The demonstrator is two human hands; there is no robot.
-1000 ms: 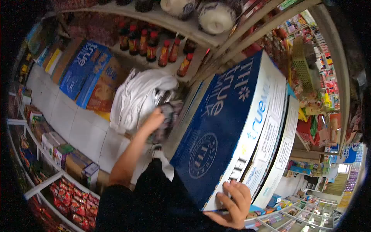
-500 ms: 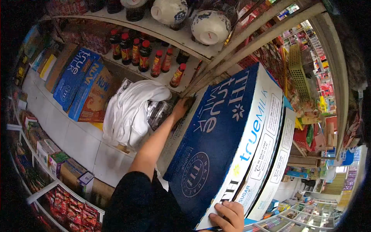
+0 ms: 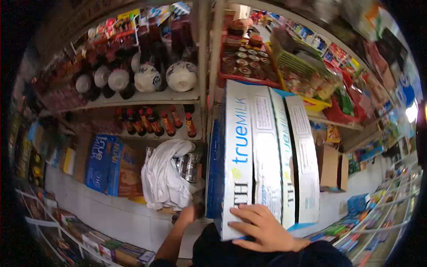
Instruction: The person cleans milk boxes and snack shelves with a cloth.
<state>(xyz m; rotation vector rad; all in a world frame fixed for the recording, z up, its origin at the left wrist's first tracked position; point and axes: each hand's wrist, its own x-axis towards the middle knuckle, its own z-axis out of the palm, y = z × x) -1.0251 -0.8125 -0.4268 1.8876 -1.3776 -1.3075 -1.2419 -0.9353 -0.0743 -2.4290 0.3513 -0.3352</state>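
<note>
My right hand (image 3: 262, 227) lies with spread fingers on the lower front of several milk cartons (image 3: 242, 147), which stand side by side with their white and blue faces towards me. My left hand (image 3: 192, 213) is low down, between the cartons' left side and a bundled white cloth (image 3: 164, 173). Its fingers are blurred and in shadow, so what they touch is hidden. Silvery wrapped packs (image 3: 190, 167) show beside the cloth.
Blue and orange boxes (image 3: 104, 164) stand further left on the tiled floor (image 3: 120, 218). Sauce bottles (image 3: 153, 122) and patterned bowls (image 3: 181, 76) fill the shelves behind. A red tray of jars (image 3: 249, 62) is behind the cartons, and an open cardboard box (image 3: 331, 167) stands right.
The view has swung round, and the cartons look more upright. My left hand has drawn back towards me from the carton's far end. My right hand now spreads further over the carton front.
</note>
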